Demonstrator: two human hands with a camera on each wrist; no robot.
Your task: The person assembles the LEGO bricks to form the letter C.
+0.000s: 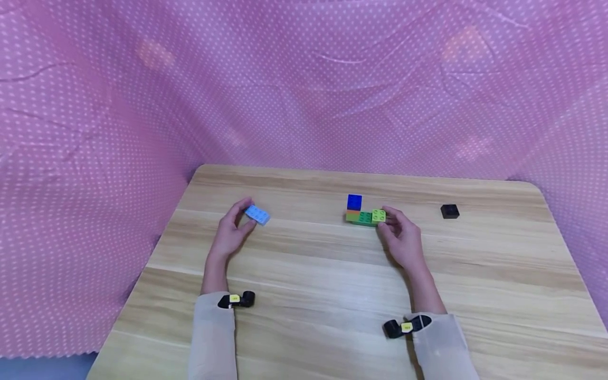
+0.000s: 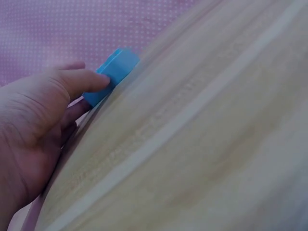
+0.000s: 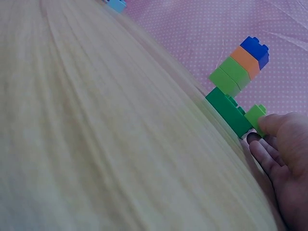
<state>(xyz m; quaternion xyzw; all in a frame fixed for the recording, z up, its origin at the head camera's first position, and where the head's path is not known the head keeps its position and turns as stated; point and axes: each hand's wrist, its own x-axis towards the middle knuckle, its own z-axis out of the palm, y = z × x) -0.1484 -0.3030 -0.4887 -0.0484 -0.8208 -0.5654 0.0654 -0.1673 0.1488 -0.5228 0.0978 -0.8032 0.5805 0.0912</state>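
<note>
On the left of the table, my left hand [image 1: 228, 233] pinches a light blue toy building brick [image 1: 258, 214] between thumb and fingers. In the left wrist view the thumb presses against that brick's [image 2: 111, 77] side, low over the tabletop. My right hand [image 1: 405, 238] grips a lime green brick [image 1: 378, 215] at the right end of a dark green brick [image 1: 364, 218]. At the other end rises a stack: lime green bricks [image 3: 229, 77], an orange brick [image 3: 244, 62] and a dark blue brick [image 3: 255, 51] on top. Whether the gripped lime brick is fully seated cannot be told.
A black brick [image 1: 449, 211] lies to the right of my right hand. The wooden table [image 1: 304, 264] ends at a pink dotted cloth [image 1: 304, 105] hanging behind and at both sides. Each sleeve cuff carries a small black wrist camera [image 1: 237, 299].
</note>
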